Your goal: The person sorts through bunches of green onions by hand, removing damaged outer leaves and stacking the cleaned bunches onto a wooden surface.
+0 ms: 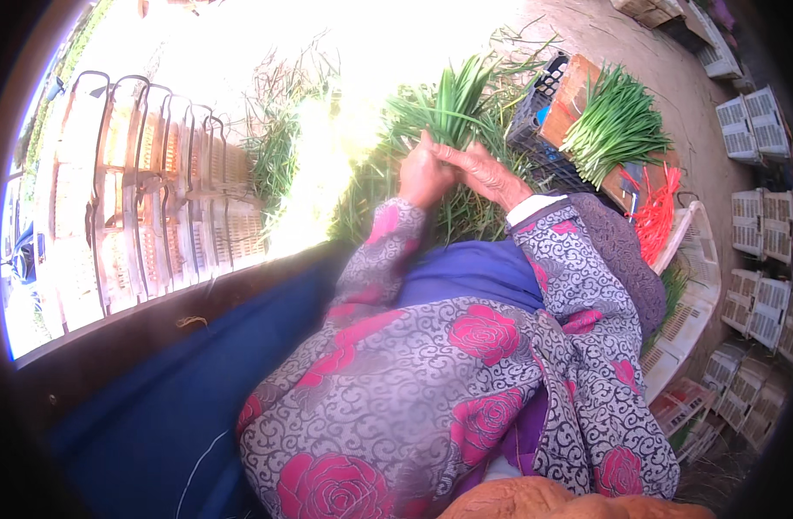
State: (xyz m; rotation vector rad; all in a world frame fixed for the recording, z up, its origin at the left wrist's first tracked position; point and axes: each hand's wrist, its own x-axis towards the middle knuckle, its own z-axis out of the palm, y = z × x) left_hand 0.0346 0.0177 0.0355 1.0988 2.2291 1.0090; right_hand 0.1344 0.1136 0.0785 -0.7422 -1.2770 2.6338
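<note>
A small bunch of flat-leaved green chives [453, 97] points away from me at the top of my reach. My left hand [425, 173] is closed round its lower end. From the right, my right hand [493, 176] meets it, its fingers bent and pressed against the same end, touching my left hand. The stem ends are hidden between the two hands. Below and around my hands lies a loose heap of green and dry leaves [362, 203]. To the right, a thick bundle of chives [617, 125] rests on a wooden board [572, 97].
The board sits on a dark plastic crate [535, 130]. Red ties [656, 216] hang beside it. A white basket [695, 277] stands at my right. White crates [751, 307] line the far right, and a row of crates with dark handles [150, 190] stands left. Strong glare covers the top.
</note>
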